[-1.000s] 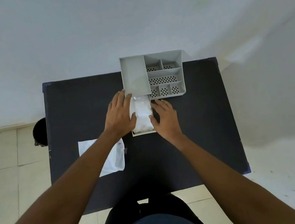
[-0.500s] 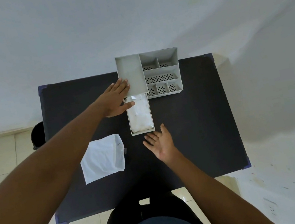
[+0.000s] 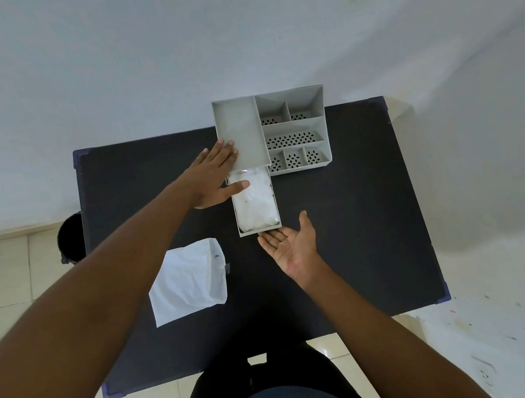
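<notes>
Status: loading done, closing pending.

1. The grey organizer (image 3: pixel 239 133) stands at the far edge of the black table (image 3: pixel 364 234). Its drawer (image 3: pixel 259 231) is pulled out toward the person, most of its length exposed.
2. A white packet (image 3: pixel 254 200) lies flat inside the drawer and fills it nearly wall to wall. This step looks complete.
3. The left hand (image 3: pixel 216 178) lies flat, fingers straight, against the organizer's left edge, with the thumb reaching over the drawer's left wall toward the packet. It grips nothing and appears to brace the unit.
4. The right hand (image 3: pixel 291 246) is palm up, fingers extended and empty, with the fingertips just at the drawer's front wall. Contact cannot be confirmed.
5. Remaining, by my estimate: push the drawer home.

A second white bag (image 3: pixel 188 280) lies on the table, left of the drawer and apart from it.
</notes>
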